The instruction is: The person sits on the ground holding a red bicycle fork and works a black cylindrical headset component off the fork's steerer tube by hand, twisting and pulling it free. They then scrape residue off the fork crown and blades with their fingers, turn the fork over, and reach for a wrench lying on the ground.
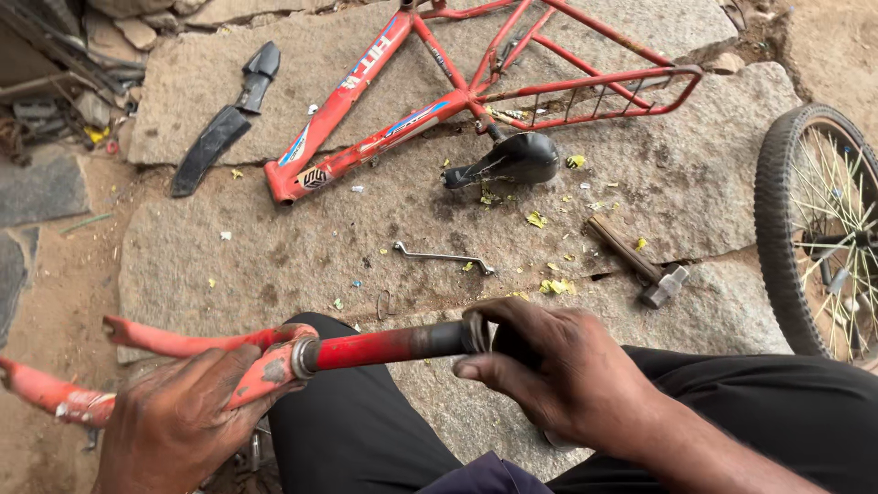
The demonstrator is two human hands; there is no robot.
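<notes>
Fork (183, 361) under work — left hand (183, 412) grips the crown, right hand (558, 366) closed round the steerer's threaded end; next move needs steady twisting.

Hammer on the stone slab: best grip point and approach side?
Grip the hammer on its wooden handle, near the upper-left end, away from the metal head at lower right. It lies flat and diagonal on the stone slab, so coming from above with the fingers across the handle looks best. The right hand is nearer it; the handle's free end has open stone around it, only small scraps.
</notes>
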